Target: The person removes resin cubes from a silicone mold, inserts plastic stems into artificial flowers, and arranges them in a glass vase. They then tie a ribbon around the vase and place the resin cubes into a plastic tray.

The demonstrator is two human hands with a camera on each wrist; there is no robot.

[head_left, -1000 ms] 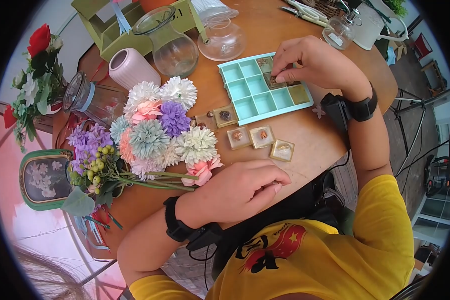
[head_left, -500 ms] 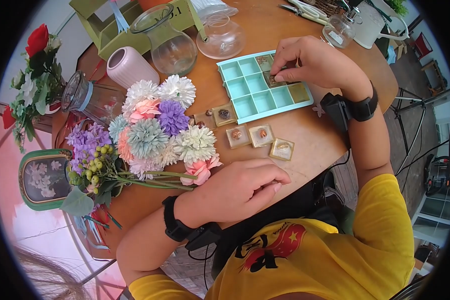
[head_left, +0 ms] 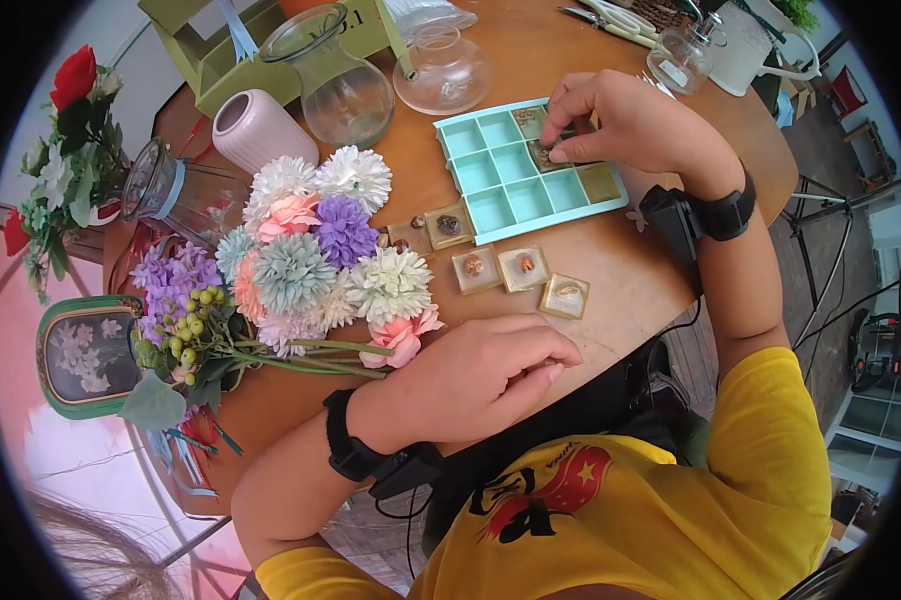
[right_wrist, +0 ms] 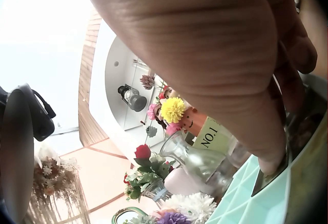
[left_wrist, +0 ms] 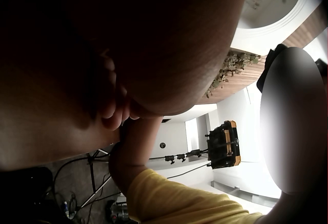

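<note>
In the head view, a mint-green compartment tray (head_left: 491,212) lies at an angle on the table. My right hand (head_left: 616,125) is over its far right part, thumb and fingers pinching a dark square piece (head_left: 543,158) in a middle-row compartment. The right wrist view shows the thumb of that hand (right_wrist: 205,50) against the piece (right_wrist: 270,182). Other square pieces fill compartments at the tray's right end. My left hand (head_left: 471,378) rests near the table edge, fingers loosely curled, below three clear square pieces (head_left: 524,270); it looks dark in the left wrist view (left_wrist: 169,50).
Artificial flowers (head_left: 296,272) lie left of the tray, beside a square piece with a dark centre (head_left: 449,225). Behind stand a pink vase (head_left: 266,132), glass vases (head_left: 346,105) and a green box (head_left: 216,85). Scissors (head_left: 621,22) and a spray bottle (head_left: 683,65) are at the back right.
The right hand's fingers have shifted slightly at the same compartment. The left hand stays in place. The view has moved very slightly.
</note>
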